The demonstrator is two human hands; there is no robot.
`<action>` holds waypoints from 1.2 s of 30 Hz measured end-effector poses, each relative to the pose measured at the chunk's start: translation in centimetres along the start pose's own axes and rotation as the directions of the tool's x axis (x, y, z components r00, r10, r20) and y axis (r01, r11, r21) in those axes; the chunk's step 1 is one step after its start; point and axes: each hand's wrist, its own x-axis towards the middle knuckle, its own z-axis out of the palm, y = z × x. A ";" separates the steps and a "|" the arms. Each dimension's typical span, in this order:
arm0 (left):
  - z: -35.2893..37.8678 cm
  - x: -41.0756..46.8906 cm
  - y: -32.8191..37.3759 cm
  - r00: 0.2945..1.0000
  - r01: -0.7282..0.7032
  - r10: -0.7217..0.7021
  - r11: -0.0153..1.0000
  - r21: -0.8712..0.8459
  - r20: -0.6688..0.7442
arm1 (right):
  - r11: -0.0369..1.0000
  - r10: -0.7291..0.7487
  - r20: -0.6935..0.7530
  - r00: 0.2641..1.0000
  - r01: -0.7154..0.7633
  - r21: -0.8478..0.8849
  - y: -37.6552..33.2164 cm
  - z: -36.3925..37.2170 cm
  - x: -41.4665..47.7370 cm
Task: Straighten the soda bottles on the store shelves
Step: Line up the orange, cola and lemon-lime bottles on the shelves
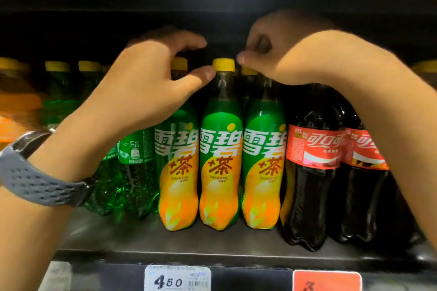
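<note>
Three green-and-orange bottles with yellow caps stand upright, side by side, at the centre of the frame on the dark shelf (pixel 142 236): the left tea bottle (pixel 178 172), the centre tea bottle (pixel 221 168) and the right tea bottle (pixel 261 172). Their labels face forward and neighbouring bodies are touching or nearly so. The left hand (pixel 151 85) enters from the lower left. Its fingers curl round the cap of the left tea bottle, which shows in the gap between fingers and thumb. The thumb tip rests against the neck of the centre tea bottle, just under the yellow cap (pixel 223 65). The right hand (pixel 295 54) enters from the right edge and sits above the right tea bottle, covering most of that bottle's cap. Its fingers are curled inward and its thumb tip lies just beside the upper right of the yellow cap; whether this hand grips anything cannot be determined. Cola bottles (pixel 312 172) with red labels stand at right, touching the right tea bottle. Clear green soda bottles (pixel 134 172) stand at left, partly behind the left forearm, which carries a grey wristband (pixel 35 179). A white price tag (pixel 177 277) and an orange tag (pixel 327 281) are fixed to the shelf's front edge at the bottom.
</note>
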 end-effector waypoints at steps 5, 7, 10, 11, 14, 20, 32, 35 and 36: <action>1.2 1.1 3.4 0.990 -0.135 0.135 0.991 0.023 0.030 | 0.993 -0.043 -0.132 0.990 0.057 0.105 -0.2 -0.7 -0.8; 2.0 1.6 4.4 0.985 -0.168 0.166 0.985 0.034 0.038 | 0.993 -0.073 -0.129 0.989 0.084 0.081 0.6 -1.0 -1.4; 2.7 2.2 5.3 0.980 -0.190 0.189 0.982 0.007 0.062 | 0.994 -0.064 -0.080 0.995 0.071 0.087 2.8 -2.1 -2.7; 2.9 2.4 5.5 0.978 -0.189 0.188 0.982 0.002 0.087 | 0.995 -0.046 -0.046 0.998 0.050 0.087 3.5 -2.6 -3.2; 3.7 3.3 6.2 0.974 -0.148 0.141 0.989 0.026 0.179 | 0.998 -0.021 0.124 0.992 0.013 0.063 4.9 -3.8 -4.2; 4.9 5.3 7.0 0.968 -0.066 0.046 0.995 0.073 0.245 | 0.999 -0.033 0.242 0.970 0.026 0.034 5.8 -4.0 -5.1; 4.3 4.2 6.8 0.977 -0.047 0.062 0.996 -0.079 0.205 | 0.997 -0.065 0.184 0.981 0.055 0.055 6.6 -3.4 -5.0; 4.2 4.1 6.8 0.977 -0.049 0.064 0.996 -0.080 0.201 | 0.998 -0.047 0.196 0.980 0.039 0.049 6.4 -3.5 -4.9; 4.2 4.1 6.8 0.978 -0.048 0.063 0.996 -0.077 0.198 | 0.998 -0.043 0.201 0.979 0.034 0.046 6.4 -3.5 -4.9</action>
